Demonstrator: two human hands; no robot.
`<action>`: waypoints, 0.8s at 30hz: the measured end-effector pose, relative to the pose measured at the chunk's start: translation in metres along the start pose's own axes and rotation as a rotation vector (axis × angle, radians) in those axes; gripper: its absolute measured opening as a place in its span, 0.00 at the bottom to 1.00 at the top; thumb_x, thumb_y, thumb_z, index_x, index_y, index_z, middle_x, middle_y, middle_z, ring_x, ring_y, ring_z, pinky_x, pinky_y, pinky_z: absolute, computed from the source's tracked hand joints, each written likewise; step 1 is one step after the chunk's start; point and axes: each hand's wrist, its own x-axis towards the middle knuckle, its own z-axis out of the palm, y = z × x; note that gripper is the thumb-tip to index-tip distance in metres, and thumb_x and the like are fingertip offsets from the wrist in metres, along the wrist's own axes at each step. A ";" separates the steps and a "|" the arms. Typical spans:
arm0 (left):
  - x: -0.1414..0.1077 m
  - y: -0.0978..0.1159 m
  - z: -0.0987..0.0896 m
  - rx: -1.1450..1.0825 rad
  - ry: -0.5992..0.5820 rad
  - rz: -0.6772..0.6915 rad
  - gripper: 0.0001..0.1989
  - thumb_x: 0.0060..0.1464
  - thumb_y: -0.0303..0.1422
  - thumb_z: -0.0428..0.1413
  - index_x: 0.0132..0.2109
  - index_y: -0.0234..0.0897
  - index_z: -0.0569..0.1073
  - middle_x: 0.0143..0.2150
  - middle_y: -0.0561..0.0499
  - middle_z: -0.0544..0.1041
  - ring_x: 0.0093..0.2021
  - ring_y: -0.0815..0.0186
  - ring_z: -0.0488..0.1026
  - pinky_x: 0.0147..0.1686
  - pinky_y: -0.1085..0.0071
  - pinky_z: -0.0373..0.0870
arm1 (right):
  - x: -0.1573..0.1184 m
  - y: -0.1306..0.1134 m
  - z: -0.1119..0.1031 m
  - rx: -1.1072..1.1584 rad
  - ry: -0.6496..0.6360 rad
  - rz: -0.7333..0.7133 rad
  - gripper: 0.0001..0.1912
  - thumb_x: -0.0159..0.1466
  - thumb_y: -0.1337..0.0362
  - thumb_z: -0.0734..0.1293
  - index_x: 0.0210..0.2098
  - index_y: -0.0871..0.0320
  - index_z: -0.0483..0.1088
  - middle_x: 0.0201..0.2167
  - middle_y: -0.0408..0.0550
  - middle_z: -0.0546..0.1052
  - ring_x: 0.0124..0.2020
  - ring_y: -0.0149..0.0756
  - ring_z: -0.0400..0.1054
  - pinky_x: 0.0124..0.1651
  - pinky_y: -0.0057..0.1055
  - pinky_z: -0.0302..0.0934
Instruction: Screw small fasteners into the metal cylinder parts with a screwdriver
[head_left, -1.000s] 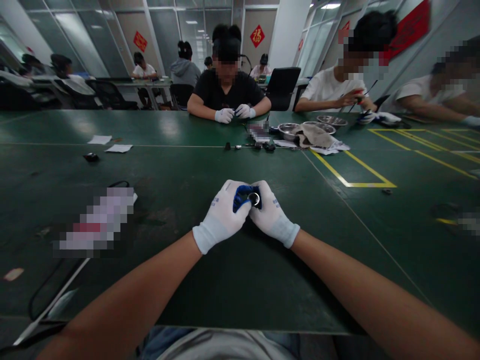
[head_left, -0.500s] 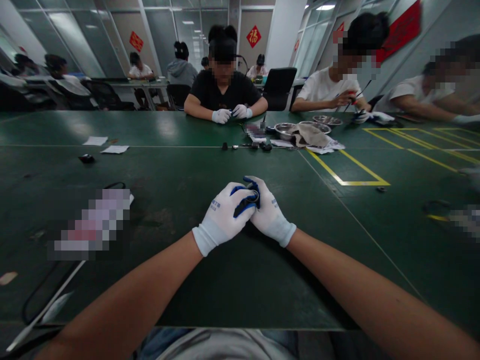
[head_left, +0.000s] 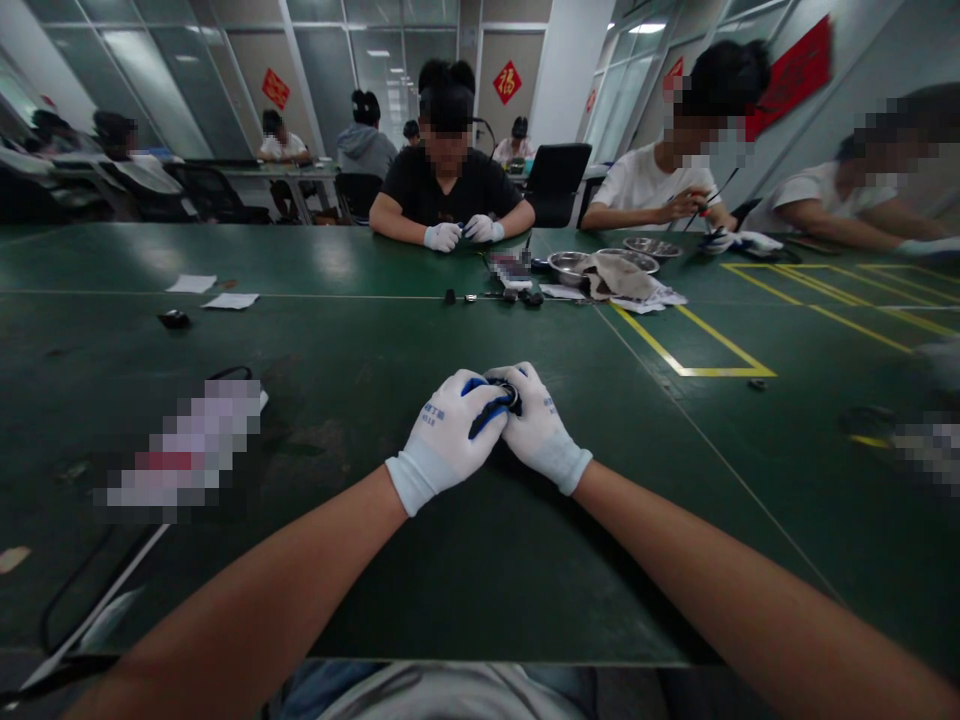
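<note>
Both my hands wear white work gloves with blue coated palms and meet over the green table. Between them sits a small dark round object with a shiny ring-like edge, mostly covered by the gloves. My left hand has its fingers and thumb closed around the object's near left side. My right hand wraps it from the right, its fingers curled over the far side. What exactly the object is cannot be made out.
A blurred-out flat item with a cable lies at left, near a small black object and white papers. Across the table, metal bowls and a grey cloth lie before co-workers. Yellow tape marks the right side.
My right fingers, raised a moment ago, have curled down over the object. The hands otherwise stay in place, and the view has shifted slightly.
</note>
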 end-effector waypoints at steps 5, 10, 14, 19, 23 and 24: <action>-0.002 0.001 0.000 0.027 -0.009 -0.011 0.11 0.65 0.31 0.57 0.53 0.39 0.78 0.50 0.44 0.75 0.52 0.56 0.76 0.53 0.55 0.77 | 0.000 -0.002 -0.002 0.008 -0.037 -0.025 0.13 0.60 0.71 0.65 0.44 0.54 0.74 0.41 0.50 0.74 0.42 0.44 0.73 0.47 0.45 0.71; -0.003 0.002 -0.001 -0.003 0.011 -0.002 0.11 0.66 0.31 0.56 0.53 0.39 0.78 0.51 0.44 0.74 0.50 0.57 0.76 0.52 0.56 0.78 | 0.000 -0.006 -0.002 0.038 -0.022 -0.027 0.16 0.59 0.69 0.66 0.47 0.54 0.72 0.42 0.51 0.79 0.44 0.45 0.76 0.50 0.47 0.72; -0.003 0.003 -0.002 -0.026 0.001 -0.001 0.12 0.66 0.31 0.56 0.53 0.38 0.78 0.51 0.44 0.74 0.51 0.58 0.76 0.52 0.58 0.78 | -0.001 -0.007 -0.002 0.031 -0.008 -0.020 0.14 0.59 0.68 0.66 0.46 0.54 0.71 0.40 0.51 0.80 0.42 0.45 0.76 0.47 0.46 0.72; -0.003 0.002 -0.001 -0.021 -0.014 -0.011 0.13 0.66 0.31 0.56 0.56 0.38 0.77 0.52 0.43 0.74 0.51 0.57 0.76 0.53 0.57 0.78 | -0.002 0.000 0.002 -0.043 0.081 -0.042 0.13 0.56 0.69 0.65 0.42 0.54 0.66 0.35 0.49 0.74 0.35 0.43 0.71 0.40 0.42 0.69; -0.002 0.001 -0.001 -0.022 -0.012 -0.022 0.13 0.66 0.31 0.56 0.55 0.39 0.77 0.51 0.44 0.74 0.50 0.58 0.76 0.52 0.58 0.78 | -0.002 0.002 0.003 -0.074 0.069 -0.060 0.14 0.56 0.70 0.64 0.42 0.54 0.66 0.38 0.50 0.72 0.37 0.43 0.69 0.40 0.42 0.68; -0.002 0.001 -0.001 -0.019 -0.009 -0.025 0.12 0.66 0.31 0.56 0.55 0.39 0.78 0.51 0.44 0.74 0.50 0.58 0.76 0.52 0.58 0.78 | -0.002 0.002 0.002 -0.074 0.061 -0.062 0.14 0.56 0.71 0.64 0.42 0.54 0.66 0.39 0.50 0.72 0.37 0.43 0.69 0.41 0.42 0.68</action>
